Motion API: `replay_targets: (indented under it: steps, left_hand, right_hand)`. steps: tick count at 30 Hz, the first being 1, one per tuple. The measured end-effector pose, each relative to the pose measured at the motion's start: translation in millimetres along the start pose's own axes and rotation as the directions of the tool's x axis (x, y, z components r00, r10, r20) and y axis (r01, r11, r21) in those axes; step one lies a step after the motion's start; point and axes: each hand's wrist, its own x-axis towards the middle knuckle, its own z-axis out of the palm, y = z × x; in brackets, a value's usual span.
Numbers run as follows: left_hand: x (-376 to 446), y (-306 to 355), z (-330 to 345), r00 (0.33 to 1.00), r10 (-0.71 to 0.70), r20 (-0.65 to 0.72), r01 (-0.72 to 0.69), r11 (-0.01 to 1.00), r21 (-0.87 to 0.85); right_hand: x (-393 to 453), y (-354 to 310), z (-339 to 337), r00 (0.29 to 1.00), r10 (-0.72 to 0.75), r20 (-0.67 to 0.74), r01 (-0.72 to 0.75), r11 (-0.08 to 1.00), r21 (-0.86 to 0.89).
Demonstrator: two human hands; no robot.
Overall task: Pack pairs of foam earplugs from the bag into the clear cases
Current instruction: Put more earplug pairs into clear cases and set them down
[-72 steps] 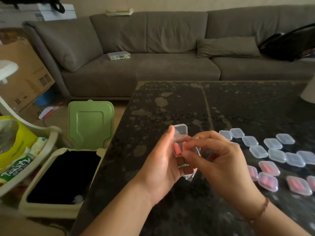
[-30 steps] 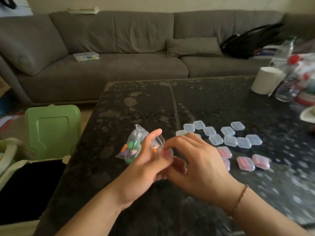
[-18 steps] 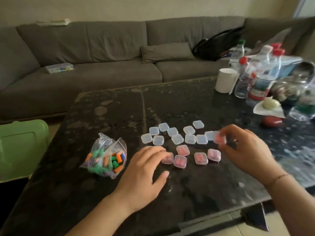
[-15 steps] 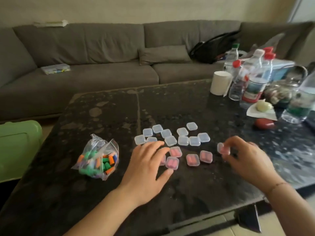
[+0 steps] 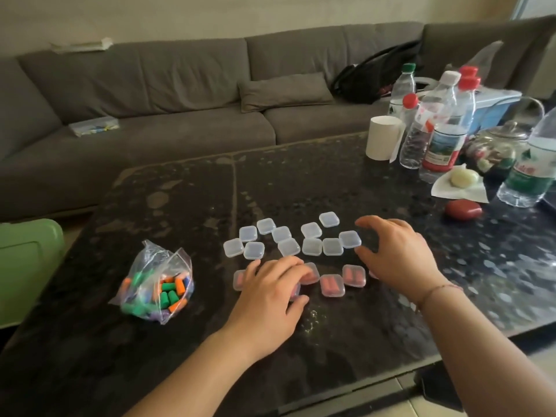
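A clear zip bag (image 5: 156,284) of green, orange and pink foam earplugs lies open on the dark table (image 5: 180,212), left of my hands. Several empty clear cases (image 5: 311,246) sit shut in a loose cluster at the table's middle. In front of them runs a row of cases holding pink earplugs (image 5: 331,285). My left hand (image 5: 267,293) rests with relaxed fingers over the left end of that row, hiding some cases. My right hand (image 5: 394,254) hovers with curved, spread fingers just right of the rightmost empty case (image 5: 350,239), holding nothing.
Several water bottles (image 5: 442,136), a white paper roll (image 5: 382,137), a glass jar, a napkin with a pale lump (image 5: 463,177) and a red oval case (image 5: 463,209) crowd the table's far right. A grey sofa runs behind. A green bin lid (image 5: 27,266) stands left of the table.
My right hand let go of the pink-filled case at the row's right end and moved up beside the empty cases. My left hand stayed on the filled row.
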Motion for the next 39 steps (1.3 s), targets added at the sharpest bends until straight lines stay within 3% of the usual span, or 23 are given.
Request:
replay_targets:
  steps: [4,7,9,12,14,15,17,20,23,26,28,33,35,39]
  left_hand:
    - [-10,-2,-7,1.0,0.021,-0.021,-0.021,0.999,-0.028]
    - [-24,-3,-25,0.997,0.018,-0.073,-0.03,0.986,-0.162]
    - [-36,-3,-43,0.998,-0.041,-0.057,0.019,0.938,-0.346]
    - [-53,-7,-70,0.983,-0.178,0.05,0.159,0.677,-0.718]
    - [-59,-17,-79,0.957,-0.283,0.065,0.203,0.493,-0.846]
    - [-62,-24,-82,0.935,-0.343,0.088,0.226,0.389,-0.893]
    - [-68,-37,-89,0.894,-0.39,0.22,0.283,0.111,-0.953]
    - [-79,-53,-100,0.903,-0.233,0.361,0.305,-0.242,-0.921]
    - [-87,-68,-107,0.927,-0.215,0.308,0.219,-0.358,-0.908]
    - [-91,-81,-110,0.934,-0.262,0.242,0.093,-0.477,-0.874]
    - [-91,-89,-112,0.933,-0.295,0.207,0.033,-0.503,-0.864]
    - [-92,-98,-117,0.938,-0.33,0.107,-0.032,-0.391,-0.92]
    - [-92,-100,-116,0.929,-0.359,0.093,-0.046,-0.36,-0.932]
    - [-90,-104,-117,0.899,-0.433,0.06,-0.015,-0.168,-0.986]
  right_hand:
    - [22,-8,9,0.981,0.009,0.193,0.003,0.998,-0.063]
    - [30,-17,2,0.984,0.028,0.179,-0.009,0.994,-0.109]
    - [31,-31,-6,0.995,0.013,0.097,-0.004,0.995,-0.098]
    - [20,-72,-17,0.989,-0.104,-0.108,0.107,0.994,0.021]
    - [8,-105,-20,0.946,-0.21,-0.246,0.224,0.974,0.032]
    - [-1,-122,-21,0.923,-0.258,-0.285,0.306,0.943,0.134]
    - [-20,-156,-18,0.893,-0.386,-0.233,0.451,0.751,0.483]
    - [-43,-195,-3,0.766,-0.643,-0.016,0.418,0.479,0.772]
    - [-46,-215,11,0.692,-0.717,0.076,0.324,0.403,0.856]
    - [-42,-227,20,0.699,-0.715,-0.021,0.427,0.394,0.814]
    - [-42,-234,29,0.701,-0.696,-0.158,0.558,0.397,0.729]
    - [-46,-238,54,0.632,-0.627,-0.456,0.764,0.403,0.504]
    - [-45,-238,63,0.601,-0.637,-0.483,0.797,0.433,0.42]
    - [-43,-241,70,0.639,-0.616,-0.462,0.77,0.516,0.376]
